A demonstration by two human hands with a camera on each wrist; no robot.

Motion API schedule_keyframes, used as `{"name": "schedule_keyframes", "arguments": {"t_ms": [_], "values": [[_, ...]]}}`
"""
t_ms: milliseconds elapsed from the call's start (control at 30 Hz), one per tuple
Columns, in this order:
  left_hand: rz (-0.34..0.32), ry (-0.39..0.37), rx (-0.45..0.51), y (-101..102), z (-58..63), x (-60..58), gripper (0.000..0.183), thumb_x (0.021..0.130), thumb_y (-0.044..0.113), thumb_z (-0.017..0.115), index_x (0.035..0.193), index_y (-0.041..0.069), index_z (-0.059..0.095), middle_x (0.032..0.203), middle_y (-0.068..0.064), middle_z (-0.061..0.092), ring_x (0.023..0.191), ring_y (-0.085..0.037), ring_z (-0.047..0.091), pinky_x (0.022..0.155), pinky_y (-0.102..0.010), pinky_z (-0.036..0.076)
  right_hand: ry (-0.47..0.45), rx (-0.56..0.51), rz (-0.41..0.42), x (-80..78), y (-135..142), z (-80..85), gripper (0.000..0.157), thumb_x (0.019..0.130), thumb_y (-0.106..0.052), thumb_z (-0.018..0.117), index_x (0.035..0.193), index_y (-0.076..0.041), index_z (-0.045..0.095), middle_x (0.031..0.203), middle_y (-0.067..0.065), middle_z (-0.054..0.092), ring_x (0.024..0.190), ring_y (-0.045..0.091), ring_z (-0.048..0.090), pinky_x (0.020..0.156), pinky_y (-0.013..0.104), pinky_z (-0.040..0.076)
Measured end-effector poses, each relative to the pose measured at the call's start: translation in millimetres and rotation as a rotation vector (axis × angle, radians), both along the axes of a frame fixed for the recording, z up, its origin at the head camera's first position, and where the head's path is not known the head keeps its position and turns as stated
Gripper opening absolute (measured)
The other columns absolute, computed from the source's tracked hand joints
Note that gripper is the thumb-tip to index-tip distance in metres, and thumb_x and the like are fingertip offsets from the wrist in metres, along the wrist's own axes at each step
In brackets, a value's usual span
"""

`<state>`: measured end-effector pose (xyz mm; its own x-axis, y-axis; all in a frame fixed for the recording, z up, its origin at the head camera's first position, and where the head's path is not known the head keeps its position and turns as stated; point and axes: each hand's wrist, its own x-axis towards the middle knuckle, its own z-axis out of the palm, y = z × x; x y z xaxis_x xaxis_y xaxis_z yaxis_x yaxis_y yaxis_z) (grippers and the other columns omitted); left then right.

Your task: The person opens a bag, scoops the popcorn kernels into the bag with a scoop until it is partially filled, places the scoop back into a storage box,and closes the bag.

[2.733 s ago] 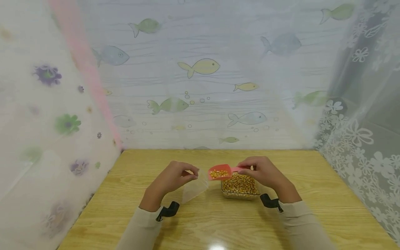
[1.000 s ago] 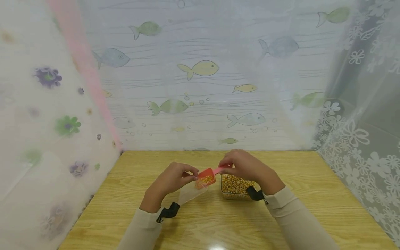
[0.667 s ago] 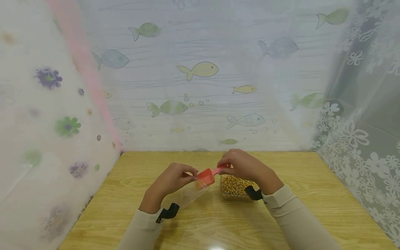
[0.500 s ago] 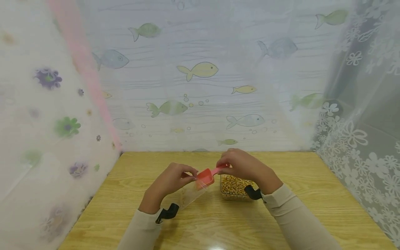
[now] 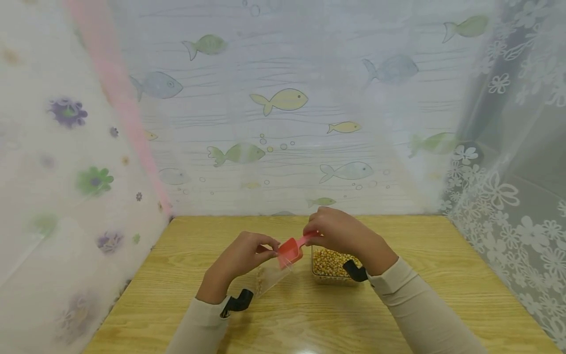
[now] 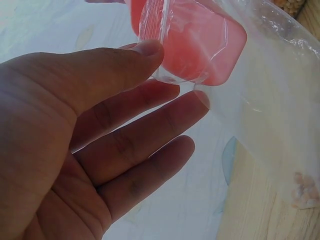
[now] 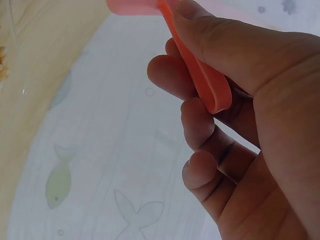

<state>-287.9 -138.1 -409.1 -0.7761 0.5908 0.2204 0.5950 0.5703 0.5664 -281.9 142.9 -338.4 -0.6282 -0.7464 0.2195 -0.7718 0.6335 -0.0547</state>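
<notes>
My left hand (image 5: 244,255) pinches the mouth of a clear zip bag (image 5: 271,280) between thumb and forefinger, the other fingers extended in the left wrist view. Corn kernels (image 6: 305,190) lie at the bag's lower end. My right hand (image 5: 340,237) grips the handle (image 7: 200,75) of a pink-red scoop (image 5: 290,251). The scoop's head tilts down into the bag's mouth, and in the left wrist view it shows through the clear plastic. No kernels show in the scoop. Behind and below my right hand stands a clear container (image 5: 336,281) full of corn kernels (image 5: 329,261).
The wooden table (image 5: 353,319) runs back to a curtain (image 5: 283,172) printed with fish. Flower-patterned sheets hang at the left (image 5: 53,196) and right. Black camera mounts (image 5: 239,301) sit on both wrists; the right one overlaps the container.
The scoop, earlier level and loaded with kernels beside the bag, has moved left and tipped into its mouth. Its kernels have slid out, and some now lie at the bag's bottom.
</notes>
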Motion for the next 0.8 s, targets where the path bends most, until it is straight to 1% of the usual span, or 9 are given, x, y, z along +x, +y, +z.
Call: {"name": "schedule_keyframes", "arguments": {"t_ms": [133, 300, 467, 533, 667, 800], "values": [[-0.002, -0.005, 0.001, 0.1, 0.1, -0.4, 0.010, 0.099, 0.016, 0.072, 0.106, 0.020, 0.078, 0.118, 0.000, 0.076, 0.092, -0.010, 0.077, 0.080, -0.025, 0.062, 0.022, 0.031, -0.015, 1.3, -2.9, 2.2, 0.014, 0.091, -0.036, 0.080, 0.091, -0.022, 0.080, 0.083, -0.015, 0.068, 0.076, 0.007, 0.051, 0.073, 0.026, 0.049], [0.000, -0.001, -0.002, -0.3, 0.1, -0.7, 0.009, 0.099, 0.015, 0.072, 0.105, 0.020, 0.078, 0.118, 0.001, 0.076, 0.093, -0.010, 0.078, 0.080, -0.024, 0.062, 0.088, 0.053, -0.014, 3.9, -6.2, 4.2, 0.013, 0.093, -0.036, 0.078, 0.088, -0.024, 0.077, 0.081, -0.016, 0.066, 0.074, 0.009, 0.046, 0.069, 0.025, 0.045], [0.001, 0.002, -0.002, 0.5, -1.3, -1.5, 0.009, 0.099, 0.018, 0.072, 0.105, 0.022, 0.078, 0.117, 0.002, 0.076, 0.093, -0.009, 0.077, 0.081, -0.022, 0.061, 0.107, 0.054, -0.026, 3.5, -3.0, 1.6, 0.014, 0.094, -0.038, 0.076, 0.090, -0.025, 0.077, 0.082, -0.016, 0.065, 0.077, 0.009, 0.047, 0.072, 0.026, 0.046], [0.002, 0.001, -0.003, 0.7, -1.8, -1.8, 0.008, 0.100, 0.019, 0.072, 0.105, 0.022, 0.078, 0.118, 0.002, 0.076, 0.093, -0.009, 0.077, 0.081, -0.022, 0.061, 0.110, 0.039, -0.028, 2.7, 0.9, -0.9, 0.014, 0.093, -0.037, 0.077, 0.091, -0.024, 0.077, 0.082, -0.015, 0.065, 0.078, 0.009, 0.049, 0.074, 0.026, 0.048], [-0.004, 0.004, -0.009, 0.4, -2.1, -1.5, 0.008, 0.100, 0.019, 0.072, 0.105, 0.021, 0.078, 0.121, 0.001, 0.075, 0.094, -0.008, 0.077, 0.083, -0.024, 0.061, 0.114, -0.028, -0.015, 2.4, 10.8, -6.2, 0.012, 0.091, -0.034, 0.080, 0.091, -0.022, 0.078, 0.082, -0.014, 0.065, 0.080, 0.009, 0.051, 0.075, 0.028, 0.049], [-0.016, 0.005, -0.007, -0.5, -2.3, -0.9, 0.007, 0.099, 0.016, 0.073, 0.102, 0.020, 0.077, 0.122, -0.003, 0.075, 0.095, -0.010, 0.077, 0.084, -0.028, 0.062, 0.081, -0.103, -0.006, 5.2, 22.3, -11.1, 0.009, 0.091, -0.030, 0.081, 0.093, -0.022, 0.078, 0.083, -0.014, 0.065, 0.080, 0.009, 0.050, 0.075, 0.028, 0.049]]}}
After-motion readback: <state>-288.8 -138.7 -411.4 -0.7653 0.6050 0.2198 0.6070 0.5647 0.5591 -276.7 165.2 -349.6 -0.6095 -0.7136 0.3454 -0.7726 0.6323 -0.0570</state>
